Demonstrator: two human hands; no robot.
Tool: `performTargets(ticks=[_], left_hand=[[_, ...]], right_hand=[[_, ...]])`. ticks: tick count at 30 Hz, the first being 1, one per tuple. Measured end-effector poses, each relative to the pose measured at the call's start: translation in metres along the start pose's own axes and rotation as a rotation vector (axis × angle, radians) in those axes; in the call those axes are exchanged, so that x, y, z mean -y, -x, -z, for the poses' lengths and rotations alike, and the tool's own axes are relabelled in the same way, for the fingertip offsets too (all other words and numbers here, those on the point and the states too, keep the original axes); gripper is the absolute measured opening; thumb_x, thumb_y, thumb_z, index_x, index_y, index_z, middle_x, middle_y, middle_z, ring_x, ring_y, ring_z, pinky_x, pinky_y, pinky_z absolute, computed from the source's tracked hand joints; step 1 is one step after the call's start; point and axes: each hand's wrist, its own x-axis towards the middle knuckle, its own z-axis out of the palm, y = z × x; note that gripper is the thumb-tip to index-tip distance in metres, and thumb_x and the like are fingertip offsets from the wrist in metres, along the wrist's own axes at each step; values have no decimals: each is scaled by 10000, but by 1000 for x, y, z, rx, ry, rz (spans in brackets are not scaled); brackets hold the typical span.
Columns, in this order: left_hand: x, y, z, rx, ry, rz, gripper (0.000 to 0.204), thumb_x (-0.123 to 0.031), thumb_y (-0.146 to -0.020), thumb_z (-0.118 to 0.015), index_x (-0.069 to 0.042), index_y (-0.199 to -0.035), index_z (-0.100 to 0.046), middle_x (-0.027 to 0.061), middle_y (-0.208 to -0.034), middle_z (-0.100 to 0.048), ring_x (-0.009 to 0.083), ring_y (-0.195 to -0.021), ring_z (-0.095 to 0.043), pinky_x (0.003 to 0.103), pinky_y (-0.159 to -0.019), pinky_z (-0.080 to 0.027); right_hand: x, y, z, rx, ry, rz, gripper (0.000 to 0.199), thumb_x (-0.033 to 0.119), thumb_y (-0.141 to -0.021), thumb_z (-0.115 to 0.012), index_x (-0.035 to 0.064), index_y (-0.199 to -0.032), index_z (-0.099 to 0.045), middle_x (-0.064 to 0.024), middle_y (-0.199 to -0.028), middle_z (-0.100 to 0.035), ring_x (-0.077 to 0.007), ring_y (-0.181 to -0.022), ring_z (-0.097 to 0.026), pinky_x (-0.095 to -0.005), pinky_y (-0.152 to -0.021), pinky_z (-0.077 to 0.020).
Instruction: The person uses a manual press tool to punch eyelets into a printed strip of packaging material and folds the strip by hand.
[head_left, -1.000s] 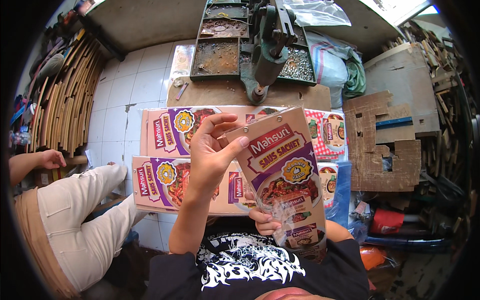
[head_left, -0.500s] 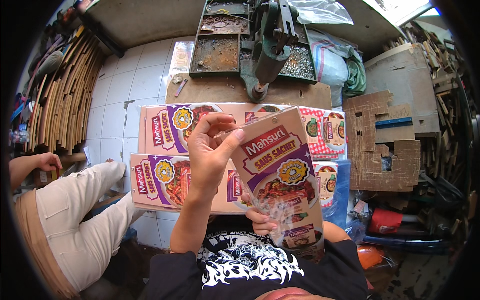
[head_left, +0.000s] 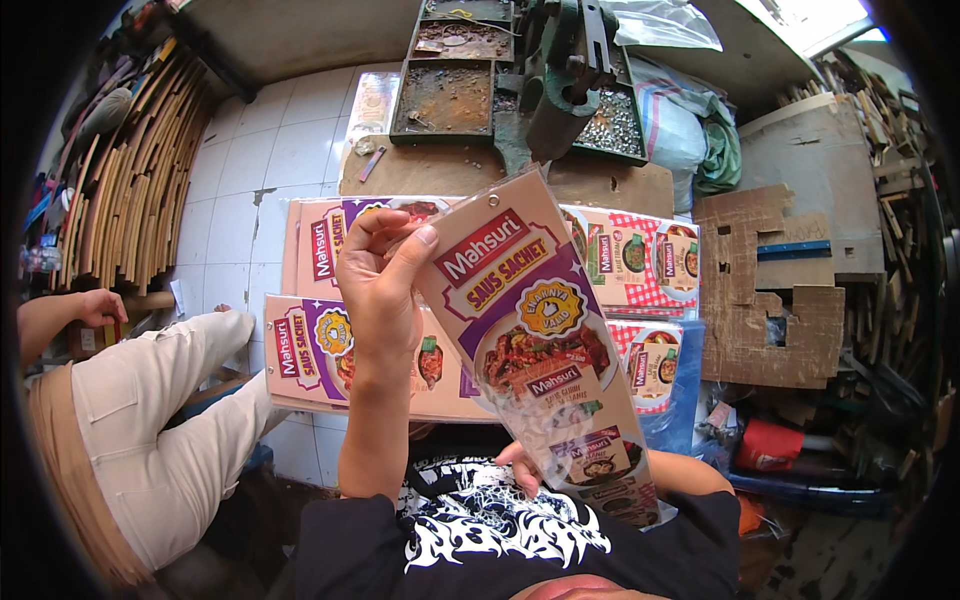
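Tan and purple under clear plastic, the long card [head_left: 545,345] slants through the middle of the frame, its foot toward the lower right. A metal ring [head_left: 493,201] sits near its top edge. My left hand [head_left: 385,275] pinches the card's upper left corner between thumb and fingers. My right hand [head_left: 522,470] is at the card's lower left edge, partly hidden behind it; a few fingers show, and I cannot tell whether they grip.

Beyond the card, two piles of similar printed sheets lie crosswise: the far pile [head_left: 645,260] above, the near pile [head_left: 310,360] just below it. Past them a brown board [head_left: 635,190] carries a dark green metal press [head_left: 560,110] at the top centre, with a divided tray [head_left: 442,139] of small metal bits around it.

Cardboard with cut-outs [head_left: 730,330] leans at the right of the frame. At the left, another person's hand [head_left: 100,307] shows near pale trousers [head_left: 170,390], and wooden strips [head_left: 140,180] are stacked at the upper left.
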Motion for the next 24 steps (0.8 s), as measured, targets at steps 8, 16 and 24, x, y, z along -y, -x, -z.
performTargets(ticks=[8, 16, 24], left_hand=[[4, 13, -3, 176, -2, 318, 354, -118, -932, -635, 41, -1234, -538, 159, -1067, -686, 184, -902, -703, 294, -683, -610], [1, 29, 1, 262, -116, 370, 376, -117, -928, -630, 49, -1249, -526, 170, -1065, -691, 184, -893, -707, 304, -683, -613], [-5, 38, 22, 183, -95, 283, 390, -58, -932, -618, 48, -1281, -478, 152, -1055, -683, 202, -896, -702, 316, -765, -598]], right_hand=[[-9, 23, 17, 88, -431, -113, 809, 557, -936, -460, 7, -1505, -289, -91, -895, -525, -198, -773, -541, -307, -707, -446], [-4, 13, -6, 6, -324, -31, 843, 534, -916, -509, -57, -1475, -292, -97, -915, -524, -202, -774, -540, -299, -686, -454], [32, 42, -17, -454, 256, -156, 753, 578, -963, -444, -103, -1281, -491, -52, -771, -474, -120, -557, -478, -249, -489, -384]])
